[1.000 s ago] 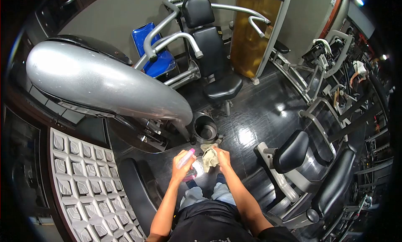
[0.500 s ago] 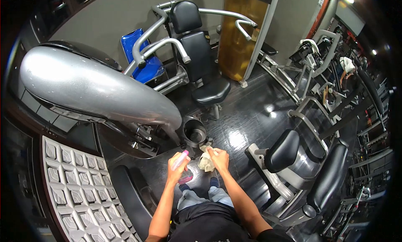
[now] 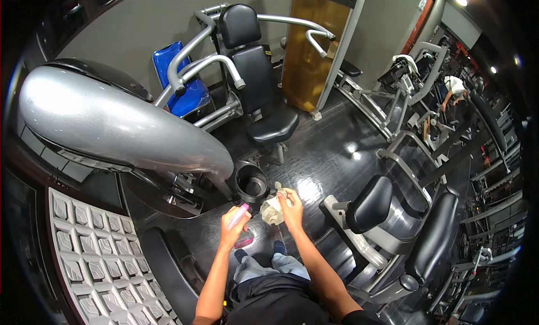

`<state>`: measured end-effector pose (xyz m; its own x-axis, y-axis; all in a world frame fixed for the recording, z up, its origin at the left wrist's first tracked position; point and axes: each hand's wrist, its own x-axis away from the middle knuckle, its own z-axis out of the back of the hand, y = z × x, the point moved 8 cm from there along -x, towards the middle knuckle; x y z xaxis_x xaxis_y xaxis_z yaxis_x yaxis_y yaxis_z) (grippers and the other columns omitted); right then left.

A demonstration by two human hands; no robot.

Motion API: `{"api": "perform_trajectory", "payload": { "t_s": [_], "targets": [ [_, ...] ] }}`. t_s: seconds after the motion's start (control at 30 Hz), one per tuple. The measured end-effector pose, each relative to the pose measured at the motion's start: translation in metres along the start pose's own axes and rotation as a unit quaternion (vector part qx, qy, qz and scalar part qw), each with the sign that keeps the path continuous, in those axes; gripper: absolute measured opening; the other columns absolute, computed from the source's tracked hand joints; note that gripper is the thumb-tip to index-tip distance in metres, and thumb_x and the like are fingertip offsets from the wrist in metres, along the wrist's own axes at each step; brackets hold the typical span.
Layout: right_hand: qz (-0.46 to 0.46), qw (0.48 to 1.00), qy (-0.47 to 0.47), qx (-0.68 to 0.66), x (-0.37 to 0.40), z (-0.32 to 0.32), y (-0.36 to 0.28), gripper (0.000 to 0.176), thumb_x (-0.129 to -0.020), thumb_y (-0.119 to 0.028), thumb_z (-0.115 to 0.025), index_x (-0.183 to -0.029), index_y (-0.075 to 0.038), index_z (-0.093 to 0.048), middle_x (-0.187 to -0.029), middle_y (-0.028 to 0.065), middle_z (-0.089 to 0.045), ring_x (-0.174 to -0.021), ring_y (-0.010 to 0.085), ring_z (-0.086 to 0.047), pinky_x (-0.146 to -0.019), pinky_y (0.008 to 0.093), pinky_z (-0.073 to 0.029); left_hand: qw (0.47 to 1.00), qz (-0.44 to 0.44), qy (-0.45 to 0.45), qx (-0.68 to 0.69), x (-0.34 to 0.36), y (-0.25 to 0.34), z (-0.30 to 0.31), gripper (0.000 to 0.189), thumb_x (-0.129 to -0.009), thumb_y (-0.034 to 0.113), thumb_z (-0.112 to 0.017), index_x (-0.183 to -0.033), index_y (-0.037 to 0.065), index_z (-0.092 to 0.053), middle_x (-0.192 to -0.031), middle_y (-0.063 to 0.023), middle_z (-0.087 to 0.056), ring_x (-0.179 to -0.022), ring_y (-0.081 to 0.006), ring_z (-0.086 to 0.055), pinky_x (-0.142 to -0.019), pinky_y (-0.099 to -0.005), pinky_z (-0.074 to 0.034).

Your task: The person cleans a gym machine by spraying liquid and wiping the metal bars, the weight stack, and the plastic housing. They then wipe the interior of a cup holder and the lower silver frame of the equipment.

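My left hand [image 3: 231, 228] is closed around a spray bottle [image 3: 238, 216] with a pink top, and pink liquid shows in its lower part beneath the hand. Pale cloth [image 3: 272, 212] hangs from my right hand [image 3: 291, 210], pinched between the fingers. The two hands are apart, at about the same height above my feet. Just beyond them a dark round bin [image 3: 251, 182] stands on the floor, its open top facing up.
A big silver machine arm [image 3: 123, 123] curves in from the left. Ahead stands a black-padded seat [image 3: 273, 126], with a blue chair [image 3: 177, 78] behind it. Another padded machine [image 3: 370, 204] is on my right. A person [image 3: 453, 89] bends among equipment at far right.
My view has shifted slightly, so the machines sit a little further left. The right hand has raised the cloth a bit and its fingers have changed position on it. The bottle stays in my left hand.
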<state>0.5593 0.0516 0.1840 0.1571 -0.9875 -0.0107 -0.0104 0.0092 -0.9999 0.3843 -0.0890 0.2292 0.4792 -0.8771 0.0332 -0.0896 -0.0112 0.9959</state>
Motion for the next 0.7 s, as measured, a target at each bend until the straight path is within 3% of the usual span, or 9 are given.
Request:
{"api": "perform_trajectory", "payload": {
  "t_s": [0.17, 0.23, 0.37, 0.43, 0.47, 0.57, 0.7],
  "targets": [
    [-0.042, 0.997, -0.034, 0.051, 0.021, -0.005, 0.029, 0.018, -0.091, -0.016, -0.067, -0.099, -0.001, -0.063, -0.094, 0.0063, -0.069, -0.088, 0.0091, -0.06, -0.079, 0.0245, -0.045, 0.999, 0.019, 0.039, -0.024, 0.006, -0.005, 0.01, 0.011, -0.084, 0.009, -0.066, -0.082, -0.001, -0.067, -0.077, -0.0031, -0.057, -0.054, -0.0098, -0.055, -0.051, -0.0252, -0.042],
    [-0.071, 0.983, -0.121, 0.121, 0.036, -0.015, 0.037, 0.017, -0.091, -0.017, -0.068, -0.095, -0.001, -0.064, -0.093, 0.0054, -0.069, -0.087, 0.0082, -0.059, -0.078, 0.0243, -0.045, 0.997, 0.023, 0.06, -0.034, 0.009, -0.005, 0.013, 0.011, -0.084, 0.009, -0.066, -0.082, -0.001, -0.067, -0.076, -0.0029, -0.057, -0.054, -0.0098, -0.055, -0.051, -0.0251, -0.042],
    [-0.11, 0.974, -0.188, 0.068, 0.057, -0.038, 0.072, 0.018, -0.091, -0.02, -0.067, -0.096, -0.002, -0.064, -0.09, 0.0031, -0.067, -0.085, 0.0077, -0.059, -0.077, 0.0233, -0.045, 0.992, 0.021, 0.117, -0.04, 0.024, -0.001, 0.024, 0.011, -0.085, 0.01, -0.065, -0.081, -0.001, -0.067, -0.076, -0.0025, -0.056, -0.054, -0.0094, -0.055, -0.051, -0.0249, -0.041],
    [-0.233, 0.943, -0.232, -0.039, 0.061, -0.052, 0.077, 0.019, -0.093, -0.022, -0.063, -0.101, -0.005, -0.063, -0.088, -0.0001, -0.064, -0.081, 0.0088, -0.058, -0.075, 0.0237, -0.045, 0.987, 0.021, 0.156, -0.031, 0.032, 0.0, 0.031, 0.011, -0.085, 0.009, -0.065, -0.082, -0.002, -0.067, -0.076, -0.0027, -0.056, -0.053, -0.0092, -0.055, -0.05, -0.0249, -0.042],
    [-0.236, 0.937, -0.239, -0.094, 0.061, -0.062, 0.071, 0.018, -0.093, -0.026, -0.061, -0.098, -0.008, -0.061, -0.082, -0.0035, -0.055, -0.076, 0.0093, -0.049, -0.071, 0.0262, -0.041, 0.985, 0.022, 0.17, -0.032, 0.037, -0.001, 0.034, 0.011, -0.085, 0.009, -0.065, -0.082, -0.002, -0.067, -0.076, -0.0027, -0.056, -0.053, -0.0092, -0.055, -0.05, -0.0249, -0.042],
    [-0.29, 0.895, -0.282, -0.188, 0.058, -0.081, 0.058, 0.023, -0.088, -0.021, -0.054, -0.108, -0.01, -0.055, -0.102, 0.0017, -0.055, -0.092, 0.0125, -0.052, -0.08, 0.0278, -0.045, 0.972, 0.003, 0.227, -0.064, 0.05, 0.001, 0.045, 0.011, -0.085, 0.009, -0.066, -0.083, -0.002, -0.067, -0.075, -0.0031, -0.056, -0.052, -0.0092, -0.054, -0.049, -0.0253, -0.041],
    [-0.38, 0.833, -0.317, -0.246, 0.067, -0.09, 0.056, 0.033, -0.087, -0.021, -0.049, -0.118, -0.011, -0.053, -0.112, 0.0041, -0.06, -0.099, 0.017, -0.06, -0.085, 0.0329, -0.051, 0.953, -0.005, 0.292, -0.074, 0.062, -0.002, 0.053, 0.013, -0.084, 0.009, -0.067, -0.082, -0.003, -0.067, -0.073, -0.0036, -0.057, -0.05, -0.0098, -0.054, -0.047, -0.0265, -0.041]
  ]
}}
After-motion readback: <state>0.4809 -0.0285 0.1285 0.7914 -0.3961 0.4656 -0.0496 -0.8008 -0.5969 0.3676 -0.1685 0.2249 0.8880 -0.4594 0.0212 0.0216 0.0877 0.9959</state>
